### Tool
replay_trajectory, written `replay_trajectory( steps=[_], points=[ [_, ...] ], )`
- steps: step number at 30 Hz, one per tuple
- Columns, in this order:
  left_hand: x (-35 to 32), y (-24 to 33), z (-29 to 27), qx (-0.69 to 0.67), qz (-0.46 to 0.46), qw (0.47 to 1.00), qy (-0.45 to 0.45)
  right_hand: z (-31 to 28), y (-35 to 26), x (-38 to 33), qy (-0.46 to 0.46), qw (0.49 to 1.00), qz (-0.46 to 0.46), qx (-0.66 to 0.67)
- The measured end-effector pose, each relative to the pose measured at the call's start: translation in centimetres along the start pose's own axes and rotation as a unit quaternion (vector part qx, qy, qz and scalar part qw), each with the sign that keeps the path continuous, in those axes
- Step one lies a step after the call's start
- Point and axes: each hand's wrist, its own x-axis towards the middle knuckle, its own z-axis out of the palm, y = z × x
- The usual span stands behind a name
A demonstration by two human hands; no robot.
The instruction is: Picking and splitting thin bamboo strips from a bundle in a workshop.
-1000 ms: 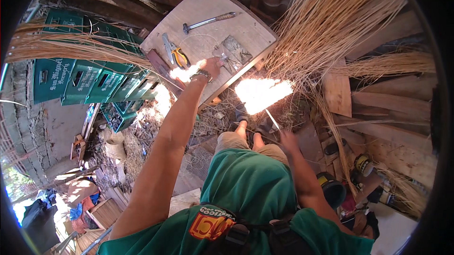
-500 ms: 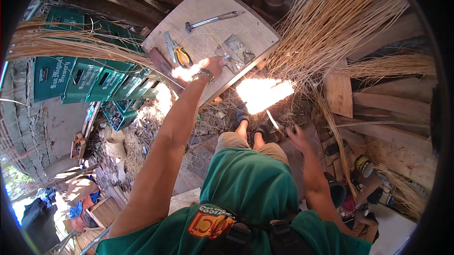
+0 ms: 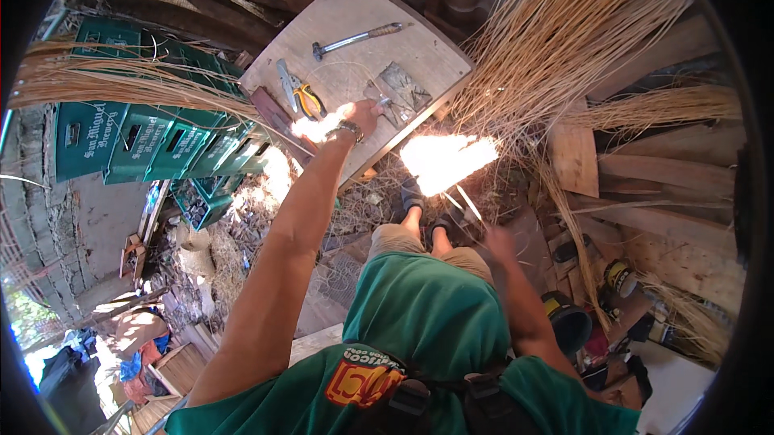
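My left hand [image 3: 365, 116], a watch on its wrist, rests on the wooden table with its fingers closed beside a small metal piece [image 3: 385, 102]. What the fingers hold is hidden. Under that piece lies a dark square plate [image 3: 403, 85]. Yellow-handled pliers [image 3: 306, 100] and a hammer [image 3: 355, 40] lie farther back on the table top. Low on the right, my right hand [image 3: 501, 245] is smeared by motion, so its fingers do not show clearly. Pale thin strips [image 3: 468, 203] hang in the air near it, above my feet.
The wooden table [image 3: 339, 16] stands ahead. Long rattan-like strands [image 3: 556, 48] spread at the right, and another bundle [image 3: 121, 80] crosses green crates [image 3: 89, 141] at the left. Wooden boards [image 3: 673, 173] and a black bucket [image 3: 568, 324] are at the right.
My right hand has moved slightly left and down toward my body and is now blurred. The pale strips near it have shifted. My left hand stays in its place on the table.
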Motion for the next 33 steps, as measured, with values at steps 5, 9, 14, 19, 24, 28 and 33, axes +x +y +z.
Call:
replay_trajectory(
  steps=[5,9,14,19,24,28,33],
  points=[
    [-2.0,-1.0,-3.6,0.014,0.013,0.998,0.059,2.3,18.6,-28.6,-0.199,0.891,0.377,-0.156],
    [-3.1,-0.3,-5.4,-0.072,-0.002,0.996,-0.055,-1.4,17.3,-32.8,-0.202,0.918,0.331,-0.086],
    [-5.7,-3.1,-5.7,-0.077,-0.001,0.994,0.076,-1.0,13.2,-29.2,-0.137,0.939,0.312,0.049],
    [-5.3,1.0,-7.8,-0.066,0.127,0.99,-0.004,-1.5,2.8,-25.1,-0.067,0.935,0.302,0.175],
    [-4.6,-1.8,-5.0,-0.057,0.171,0.976,0.124,-1.0,3.0,-24.5,-0.009,0.921,0.251,0.296],
    [-7.3,-3.3,-4.2,0.003,0.107,0.969,0.225,-1.0,4.9,-23.6,-0.016,0.919,0.245,0.307],
    [-16.9,10.0,-2.5,-0.038,0.271,0.953,0.132,-2.9,8.7,-22.1,0.114,0.953,0.277,0.044]
  ],
)
